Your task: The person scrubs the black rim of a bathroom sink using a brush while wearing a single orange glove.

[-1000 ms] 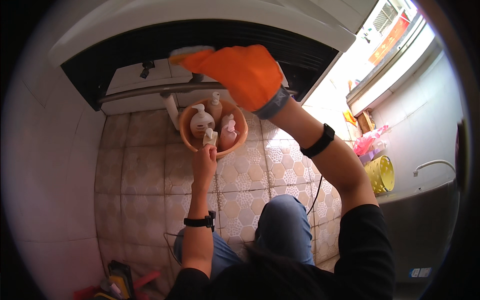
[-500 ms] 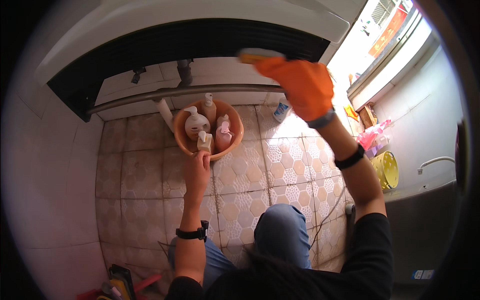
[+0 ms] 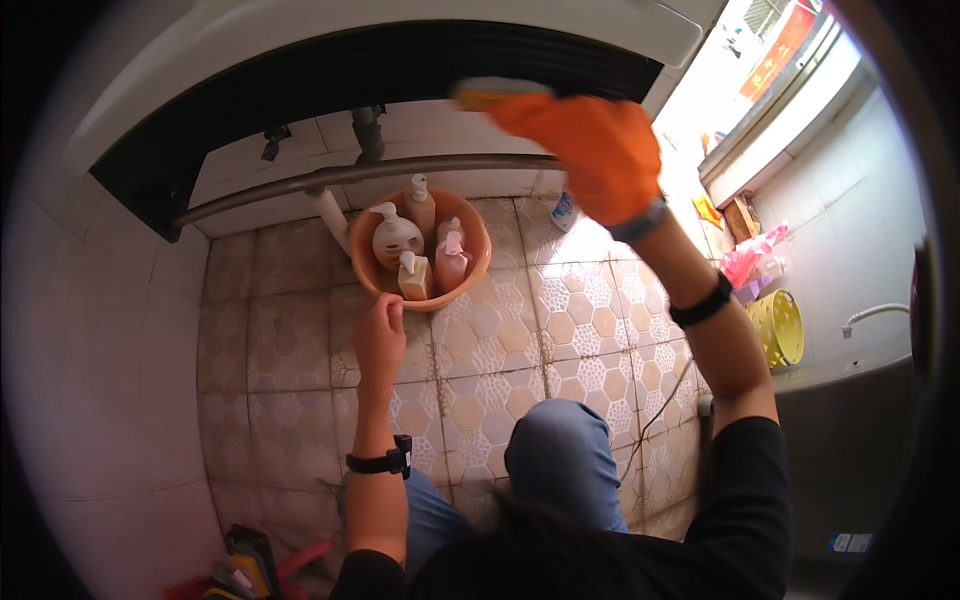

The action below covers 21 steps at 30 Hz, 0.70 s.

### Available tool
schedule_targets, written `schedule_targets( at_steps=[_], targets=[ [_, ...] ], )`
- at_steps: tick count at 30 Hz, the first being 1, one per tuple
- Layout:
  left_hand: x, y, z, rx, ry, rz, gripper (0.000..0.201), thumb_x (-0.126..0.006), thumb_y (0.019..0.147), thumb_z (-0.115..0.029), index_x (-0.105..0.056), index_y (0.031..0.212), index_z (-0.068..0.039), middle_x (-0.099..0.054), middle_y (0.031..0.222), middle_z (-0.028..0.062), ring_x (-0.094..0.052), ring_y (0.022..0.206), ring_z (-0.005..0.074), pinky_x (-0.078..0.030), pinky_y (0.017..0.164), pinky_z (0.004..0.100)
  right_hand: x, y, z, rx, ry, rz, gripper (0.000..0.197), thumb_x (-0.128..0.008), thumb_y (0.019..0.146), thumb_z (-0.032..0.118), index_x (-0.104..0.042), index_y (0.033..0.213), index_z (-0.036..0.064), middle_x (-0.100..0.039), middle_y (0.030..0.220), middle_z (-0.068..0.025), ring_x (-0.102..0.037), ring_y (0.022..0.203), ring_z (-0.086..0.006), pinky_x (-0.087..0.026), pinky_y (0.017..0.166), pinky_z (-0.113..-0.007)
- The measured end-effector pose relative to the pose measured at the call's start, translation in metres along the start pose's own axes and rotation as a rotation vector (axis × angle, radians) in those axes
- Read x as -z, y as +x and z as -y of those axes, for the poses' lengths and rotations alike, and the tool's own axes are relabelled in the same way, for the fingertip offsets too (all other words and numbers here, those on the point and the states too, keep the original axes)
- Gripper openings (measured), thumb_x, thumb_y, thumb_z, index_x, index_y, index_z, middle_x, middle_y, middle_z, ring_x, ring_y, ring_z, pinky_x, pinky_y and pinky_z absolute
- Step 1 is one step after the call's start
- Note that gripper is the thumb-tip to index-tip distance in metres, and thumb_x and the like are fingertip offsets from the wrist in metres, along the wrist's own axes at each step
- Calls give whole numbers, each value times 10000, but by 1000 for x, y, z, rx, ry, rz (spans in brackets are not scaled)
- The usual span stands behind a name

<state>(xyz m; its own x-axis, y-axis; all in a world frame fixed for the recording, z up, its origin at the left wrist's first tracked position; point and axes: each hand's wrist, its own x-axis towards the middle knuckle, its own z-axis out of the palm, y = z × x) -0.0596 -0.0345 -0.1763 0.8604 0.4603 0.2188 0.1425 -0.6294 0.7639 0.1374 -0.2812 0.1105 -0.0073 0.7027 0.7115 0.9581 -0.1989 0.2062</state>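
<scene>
Well, the right hand, in an orange rubber glove, is closed around a yellow-and-white scrubber, its fingers hidden under the glove's material. Both are blurred, and the scrubber shows in front of the dark panel below a white rounded fixture; whether it touches that panel, I cannot tell. The bare left hand is lower down, fingers curled in and pressed together, just beside the near rim of an orange basin; I cannot tell whether the fingertips pinch the rim. The basin sits on the patterned tile floor and holds a white pump bottle, a tan bottle behind it, a cream square bottle near the front and a pink bottle at the right. Behind the basin a metal bar runs across, with a white pipe slanting down under it. A blue-and-white bottle stands partly hidden by the glove, and well to the right are a yellow basket and a pink plastic bag. Each wrist wears a black band
</scene>
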Motion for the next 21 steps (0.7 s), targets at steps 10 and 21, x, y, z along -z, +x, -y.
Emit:
schedule_targets(
  at_steps=[10, 21],
  targets=[
    [-17, -1, 9, -84, 6, 13, 133, -678, 1027, -175, -712, 1034, -47, -741, 864, 156, -720, 799, 356, -552, 719, 452, -23, 26, 21, 38, -50, -50, 477, -665, 861, 11, -745, 1316, 129, -807, 1093, -71, -767, 818, -267, -604, 694, -336],
    [-18, 0, -8, -91, 19, 8, 134, -648, 1058, -171, -704, 1073, -50, -744, 914, 161, -730, 828, 343, -554, 725, 439, 103, -85, 10, -299, -319, 116, 364, -755, 906, -22, -759, 1239, 125, -760, 932, -95, -723, 790, -263, -568, 714, -334]
  ],
)
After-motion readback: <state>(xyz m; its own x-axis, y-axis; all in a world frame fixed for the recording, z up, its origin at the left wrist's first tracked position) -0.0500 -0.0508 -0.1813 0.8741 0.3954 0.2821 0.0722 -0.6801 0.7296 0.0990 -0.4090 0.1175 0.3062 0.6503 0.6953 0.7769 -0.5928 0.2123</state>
